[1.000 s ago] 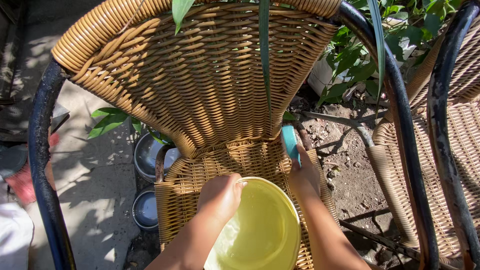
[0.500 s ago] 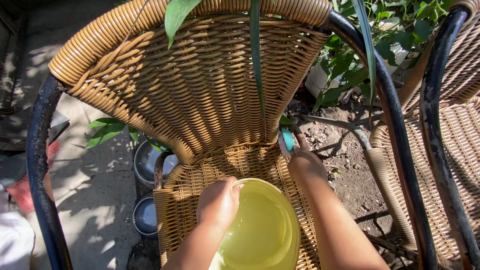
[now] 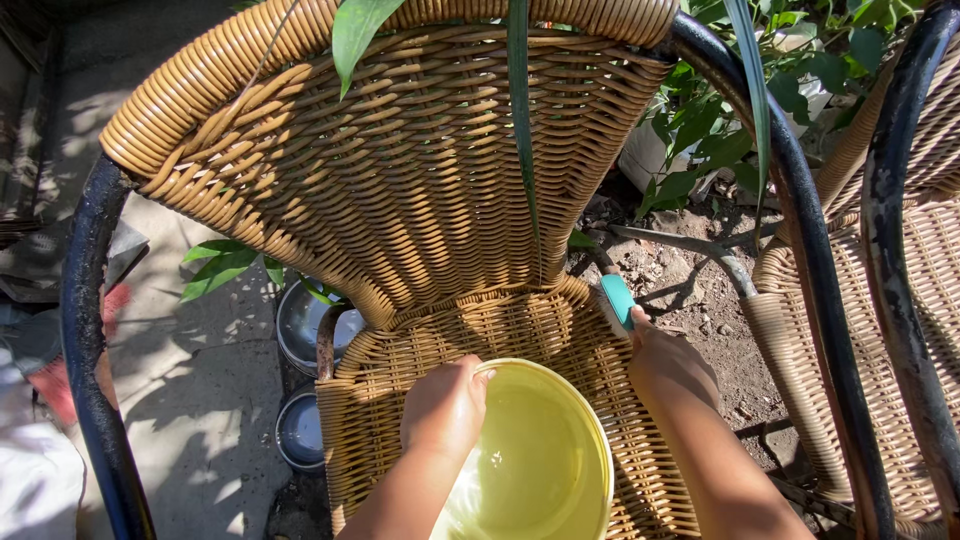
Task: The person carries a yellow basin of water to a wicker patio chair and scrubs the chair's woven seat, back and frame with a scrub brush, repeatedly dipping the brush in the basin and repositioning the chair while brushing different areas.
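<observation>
- Brush (image 3: 617, 301), teal-backed, sits clenched in the right hand (image 3: 672, 366) at the right edge of the wicker chair (image 3: 400, 190) seat, bristles turned against the weave, so it looks angled for scrubbing.
- Left hand (image 3: 443, 408) grips the rim of the yellow bowl (image 3: 535, 465), which rests mid-seat, probably to steady its liquid close to the brush.
- Metal bowls (image 3: 300, 325) lie on the ground left of the chair.

I've got hard sunlight from above blazing on the wicker chair (image 3: 400, 180), glare in the yellow bowl (image 3: 530, 460), dappled leaf shadows on the concrete ground (image 3: 200, 380), edges bowing outward, focus sharp.
</observation>
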